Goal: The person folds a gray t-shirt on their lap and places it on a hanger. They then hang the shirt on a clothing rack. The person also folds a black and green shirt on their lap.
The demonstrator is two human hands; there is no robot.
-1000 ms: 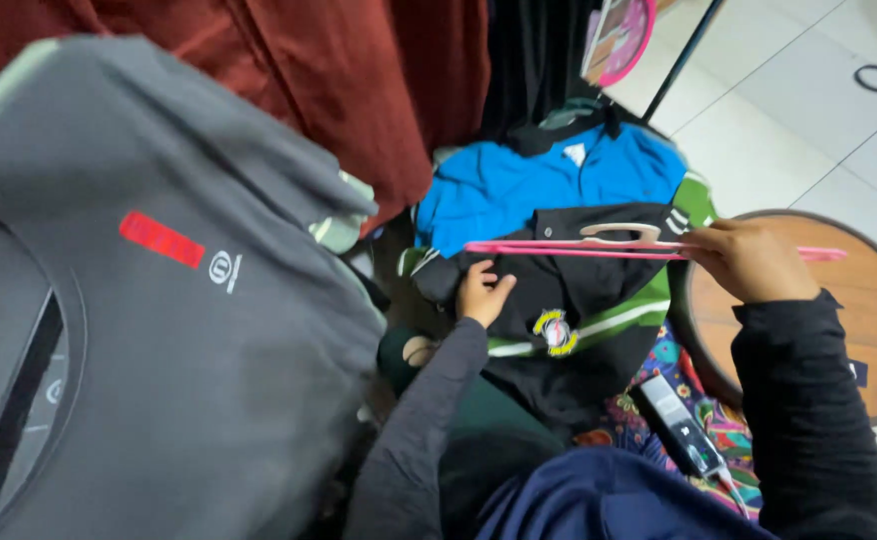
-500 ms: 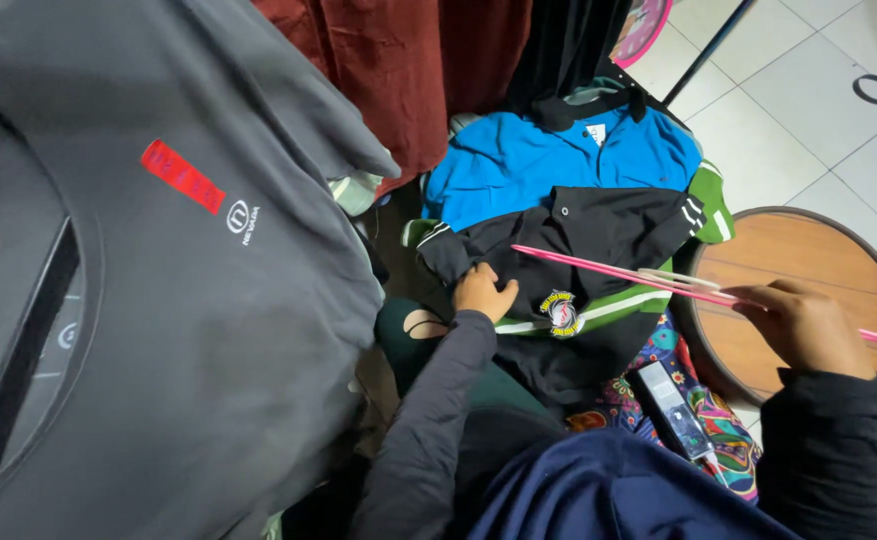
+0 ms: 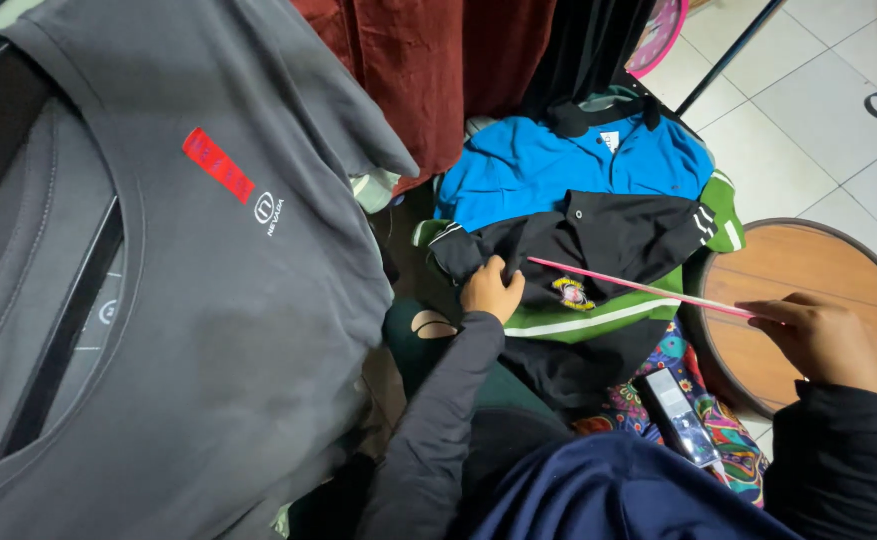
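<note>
A black shirt with green and white stripes and a round badge [image 3: 599, 250] lies on a pile of clothes. My left hand [image 3: 491, 290] grips the black shirt near its left sleeve. My right hand [image 3: 824, 340] is closed on a thin pink hanger [image 3: 649, 291], which slants across the shirt from its middle out to the right. Under the black shirt lies a blue polo shirt [image 3: 559, 165] with a dark collar.
A large grey T-shirt [image 3: 159, 300] fills the left side. Dark red cloth [image 3: 429, 60] hangs at the top. A round wooden stool [image 3: 799, 290] stands on the white tiled floor at right. A phone [image 3: 681, 415] rests on patterned fabric near my lap.
The pink hanger has been drawn to the right, out of the black shirt, and my right hand has dropped lower and rightwards. My left hand stays on the shirt.
</note>
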